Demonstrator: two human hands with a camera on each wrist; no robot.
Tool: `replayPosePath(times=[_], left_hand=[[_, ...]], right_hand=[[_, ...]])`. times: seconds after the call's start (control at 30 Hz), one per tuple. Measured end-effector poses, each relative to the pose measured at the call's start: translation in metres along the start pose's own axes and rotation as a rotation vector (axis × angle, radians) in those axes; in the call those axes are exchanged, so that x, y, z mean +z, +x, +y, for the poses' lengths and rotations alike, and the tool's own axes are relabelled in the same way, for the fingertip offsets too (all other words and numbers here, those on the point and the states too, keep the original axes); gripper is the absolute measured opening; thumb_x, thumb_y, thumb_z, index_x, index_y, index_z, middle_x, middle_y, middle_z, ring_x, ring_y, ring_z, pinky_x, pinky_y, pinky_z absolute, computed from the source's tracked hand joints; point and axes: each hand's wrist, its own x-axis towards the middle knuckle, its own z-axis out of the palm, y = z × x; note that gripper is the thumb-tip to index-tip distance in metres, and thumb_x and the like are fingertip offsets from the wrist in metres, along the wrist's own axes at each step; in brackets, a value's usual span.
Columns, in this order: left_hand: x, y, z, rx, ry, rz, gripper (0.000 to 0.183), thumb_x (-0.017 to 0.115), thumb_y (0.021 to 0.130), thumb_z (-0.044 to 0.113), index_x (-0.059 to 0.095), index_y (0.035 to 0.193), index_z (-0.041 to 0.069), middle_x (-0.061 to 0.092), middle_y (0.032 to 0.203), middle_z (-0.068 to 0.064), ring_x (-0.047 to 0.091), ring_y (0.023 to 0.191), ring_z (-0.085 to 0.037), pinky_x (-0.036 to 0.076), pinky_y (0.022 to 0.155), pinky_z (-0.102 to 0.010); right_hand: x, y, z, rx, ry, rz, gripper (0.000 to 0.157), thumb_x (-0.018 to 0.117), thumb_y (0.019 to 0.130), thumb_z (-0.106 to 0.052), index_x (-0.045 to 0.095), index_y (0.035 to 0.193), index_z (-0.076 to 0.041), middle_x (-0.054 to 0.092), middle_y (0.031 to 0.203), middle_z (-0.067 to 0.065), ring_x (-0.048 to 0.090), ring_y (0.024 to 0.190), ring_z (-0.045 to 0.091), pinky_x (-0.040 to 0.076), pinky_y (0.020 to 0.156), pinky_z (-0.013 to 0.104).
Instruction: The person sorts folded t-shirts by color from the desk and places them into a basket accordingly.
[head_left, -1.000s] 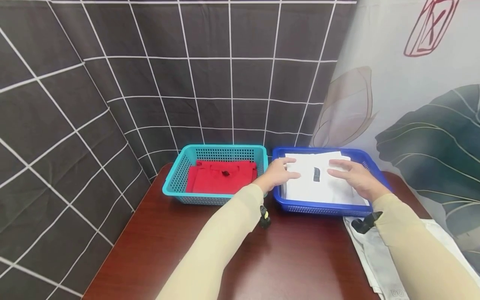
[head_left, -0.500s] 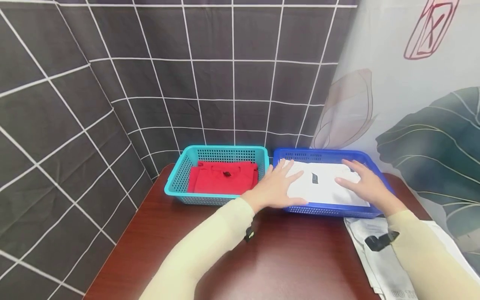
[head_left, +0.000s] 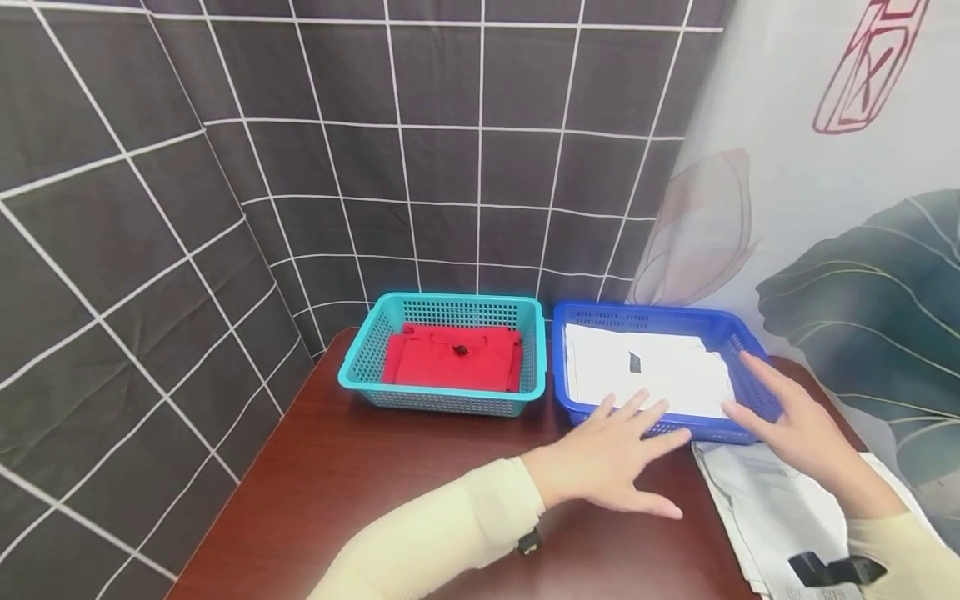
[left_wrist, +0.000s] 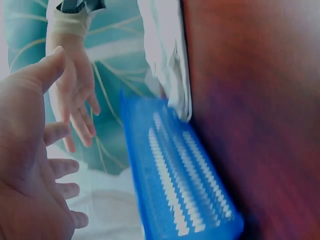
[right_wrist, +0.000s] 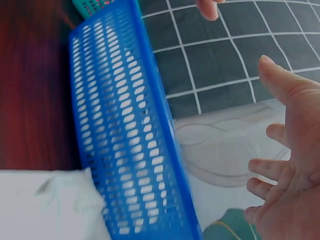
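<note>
A folded white shirt (head_left: 660,371) with a small dark label lies flat in the blue basket (head_left: 645,312). My left hand (head_left: 611,462), fingers spread, hovers in front of that basket's near rim and holds nothing. Over the basket's right front corner hangs my right hand (head_left: 798,425), its fingers straight and likewise holding nothing. The left wrist view has the left hand (left_wrist: 30,160) beside the blue basket's perforated wall (left_wrist: 180,175). From the right wrist, the right hand (right_wrist: 292,170) shows with fingers apart, off the basket's rim.
Left of the blue basket stands a turquoise basket (head_left: 442,402) with folded red clothing (head_left: 457,362). A stack of white and grey cloth (head_left: 772,508) lies at the right of the brown table (head_left: 360,467). Dark gridded fabric (head_left: 435,167) hangs behind.
Both hands have drawn back from over the white shirt, the left toward the near table and the right outward and nearer. The shirt now lies uncovered in the blue basket.
</note>
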Motion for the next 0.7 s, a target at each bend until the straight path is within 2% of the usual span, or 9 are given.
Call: replayPosePath(times=[0.1,0.13,0.2,0.3,0.37,0.43,0.47,0.6,0.7], left_hand=[[0.007,0.001,0.013,0.025,0.022,-0.047,0.089,0.029,0.078,0.087,0.003,0.152,0.044,-0.001,0.161,0.006,-0.011,0.146,-0.021,0.009,0.116,-0.048],[0.009,0.002,0.017,0.033,0.037,-0.059,0.089,0.028,0.077,0.087,0.003,0.152,0.045,-0.001,0.161,0.007,-0.011,0.146,-0.02,0.009,0.116,-0.047],[0.013,0.004,0.025,0.045,0.06,-0.086,0.089,0.028,0.077,0.088,0.002,0.151,0.046,-0.003,0.161,0.009,-0.01,0.146,-0.02,0.01,0.116,-0.047],[0.018,0.008,0.035,0.065,0.096,-0.121,0.089,0.026,0.075,0.089,0.001,0.15,0.048,-0.005,0.16,0.01,-0.011,0.146,-0.019,0.01,0.116,-0.046],[0.022,0.012,0.042,0.078,0.118,-0.146,0.089,0.026,0.075,0.089,-0.001,0.15,0.049,-0.006,0.16,0.012,-0.011,0.145,-0.018,0.011,0.116,-0.046],[0.025,0.016,0.05,0.089,0.137,-0.168,0.089,0.027,0.074,0.09,-0.003,0.149,0.05,-0.006,0.159,0.013,-0.01,0.145,-0.016,0.011,0.116,-0.046],[0.027,0.019,0.053,0.093,0.144,-0.178,0.089,0.027,0.074,0.09,-0.003,0.148,0.051,-0.006,0.159,0.014,-0.01,0.145,-0.016,0.011,0.116,-0.046],[0.035,0.029,0.069,0.11,0.168,-0.217,0.087,0.027,0.075,0.089,-0.004,0.147,0.053,-0.005,0.158,0.017,-0.008,0.145,-0.012,0.011,0.116,-0.044],[0.04,0.035,0.078,0.118,0.178,-0.246,0.083,0.027,0.078,0.087,-0.004,0.147,0.053,-0.006,0.158,0.018,-0.006,0.144,-0.01,0.012,0.115,-0.043]], right_hand=[[-0.004,-0.012,0.006,0.016,-0.014,-0.013,0.083,0.068,0.09,-0.026,0.017,0.155,-0.011,0.023,0.151,0.032,0.025,0.129,0.06,0.024,0.085,0.079],[-0.005,-0.016,0.009,0.023,-0.024,-0.015,0.084,0.068,0.09,-0.025,0.017,0.154,-0.01,0.024,0.15,0.033,0.032,0.125,0.06,0.032,0.085,0.075],[-0.008,-0.024,0.014,0.041,-0.044,-0.011,0.085,0.069,0.09,-0.025,0.017,0.154,-0.009,0.028,0.146,0.035,0.053,0.114,0.044,0.043,0.078,0.066],[-0.008,-0.034,0.02,0.086,-0.048,-0.01,0.086,0.068,0.091,-0.025,0.013,0.154,-0.007,0.032,0.141,0.04,0.057,0.104,0.044,0.043,0.076,0.066],[-0.007,-0.041,0.025,0.132,-0.043,-0.017,0.085,0.065,0.093,-0.028,0.01,0.154,-0.007,0.029,0.141,0.042,0.051,0.112,0.05,0.034,0.082,0.074],[-0.005,-0.047,0.03,0.162,-0.035,-0.024,0.084,0.062,0.094,-0.028,0.007,0.154,-0.004,0.022,0.143,0.043,0.027,0.12,0.066,0.02,0.084,0.081],[-0.003,-0.051,0.034,0.175,-0.042,-0.025,0.084,0.061,0.095,-0.029,0.007,0.154,-0.003,0.019,0.144,0.043,0.021,0.122,0.068,0.016,0.085,0.081],[-0.001,-0.064,0.056,0.203,-0.081,-0.017,0.084,0.06,0.095,-0.03,0.008,0.152,0.003,0.014,0.145,0.043,0.014,0.125,0.067,0.01,0.09,0.081],[0.0,-0.072,0.075,0.239,-0.111,-0.043,0.083,0.058,0.096,-0.034,0.009,0.15,0.005,0.015,0.142,0.045,0.018,0.121,0.069,0.014,0.088,0.08]])
